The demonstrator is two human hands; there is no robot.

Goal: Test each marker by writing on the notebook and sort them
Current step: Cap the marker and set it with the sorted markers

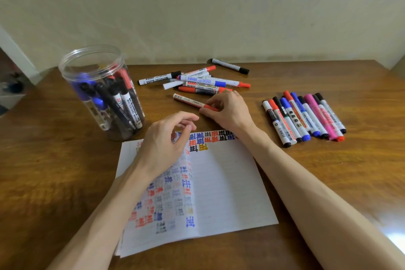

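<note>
Two hands over the tabletop (306, 182): right hand (228, 112) pinches the red-capped marker (188, 100) at its cap end, marker lying just past the notebook's (230, 186) far edge. Left hand (164, 140) loose, fingers half curled, holding nothing, above the notebook's left page.

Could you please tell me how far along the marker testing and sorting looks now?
Done: the notebook page is crowded with test marks, a neat row of markers lies right of it, and a loose pile sits behind. In hand: the right hand pinches a red-capped marker lying on the table; the left hand hovers empty. Left: the jar holds more markers.
</note>
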